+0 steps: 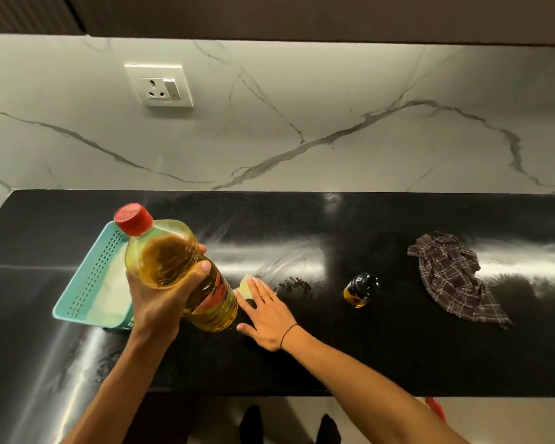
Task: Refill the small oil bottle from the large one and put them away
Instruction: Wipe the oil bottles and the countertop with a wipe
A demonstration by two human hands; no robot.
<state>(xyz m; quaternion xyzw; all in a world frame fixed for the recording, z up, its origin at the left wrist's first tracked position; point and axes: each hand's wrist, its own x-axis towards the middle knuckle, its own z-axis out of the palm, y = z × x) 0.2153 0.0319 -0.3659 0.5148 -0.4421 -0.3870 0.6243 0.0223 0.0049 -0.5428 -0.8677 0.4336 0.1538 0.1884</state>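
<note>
My left hand (156,302) grips the large oil bottle (170,251) around its upper body and holds it above the black counter (334,347), tilted, red cap on and pointing up-left. It is full of yellow oil. My right hand (266,315) lies flat, fingers spread, pressing a pale folded tissue (245,285) onto the counter just right of the bottle's base. The small oil bottle (359,290), dark-capped with a little amber oil at the bottom, stands upright further right, apart from both hands.
A turquoise perforated basket (90,280) with something white inside sits at the left, behind the big bottle. A dark checked cloth (452,280) lies crumpled at the right. Wet smears (293,283) streak the counter by the tissue. A wall socket (159,84) is on the marble backsplash.
</note>
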